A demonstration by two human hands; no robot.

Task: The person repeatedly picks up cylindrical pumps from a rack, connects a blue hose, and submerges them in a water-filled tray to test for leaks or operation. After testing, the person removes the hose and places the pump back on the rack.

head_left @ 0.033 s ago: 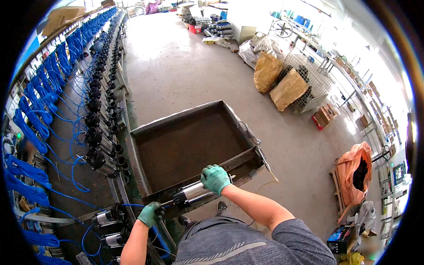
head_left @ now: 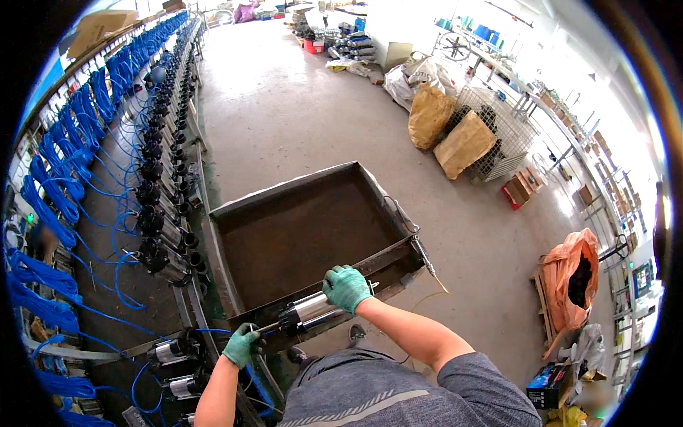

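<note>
A silver cylindrical pump motor with a black end lies across the near rim of a dark metal tank. My right hand, in a green glove, is wrapped over the motor's silver body near its right end. At the motor's black left end is my left hand, also green-gloved. Its fingers are closed on a thin metal rod that points at the black end; the glove hides the rod's other end. Below that hand hangs blue cable.
A long rack on the left holds several similar motors with coiled blue cables. An air gun hangs at the tank's right corner. Farther right are an orange sack, brown paper sacks and a wire cage.
My left hand has turned slightly, its fingers shifting up around the rod. My right hand and the motor look almost unchanged.
</note>
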